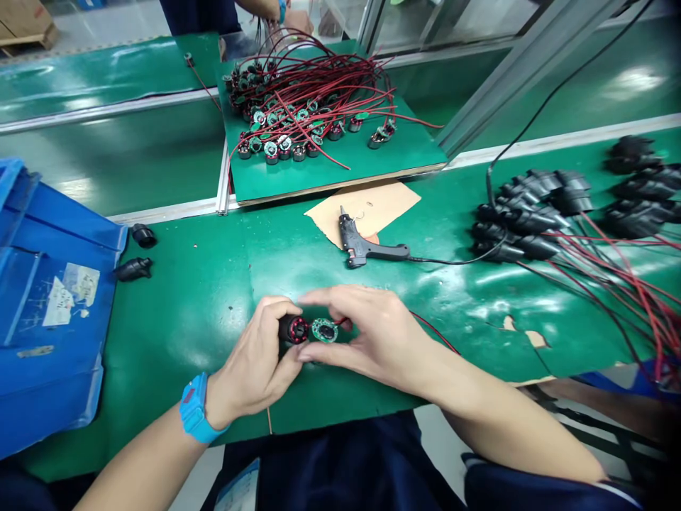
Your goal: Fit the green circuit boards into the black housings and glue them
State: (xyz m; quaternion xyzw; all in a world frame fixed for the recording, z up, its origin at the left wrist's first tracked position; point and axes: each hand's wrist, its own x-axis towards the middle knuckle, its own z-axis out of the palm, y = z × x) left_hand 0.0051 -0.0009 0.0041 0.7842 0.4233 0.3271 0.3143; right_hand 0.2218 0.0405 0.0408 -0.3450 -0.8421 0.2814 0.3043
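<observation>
My left hand (260, 355) is wrapped round a short black housing (286, 329). In its open end, turned to the right, sits a motor core (299, 329) with red windings. My right hand (367, 333) curves round a small round green circuit board (324, 330) just right of the housing. Its thumb tip reaches the housing's lower edge, and its forefinger stretches over the top. A red wire (436, 332) runs out to the right from behind this hand. How the other right fingers grip the board is partly hidden. A hot glue gun (367, 248) lies beyond my hands.
Wired motor cores (298, 135) crowd a raised green board (330, 170). Cardboard (383, 202) lies under the glue gun. A blue bin (47, 305) stands left, near two black housings (133, 268). Wired black housings (532, 213) fill the right. Another person's arm (260, 7) shows behind.
</observation>
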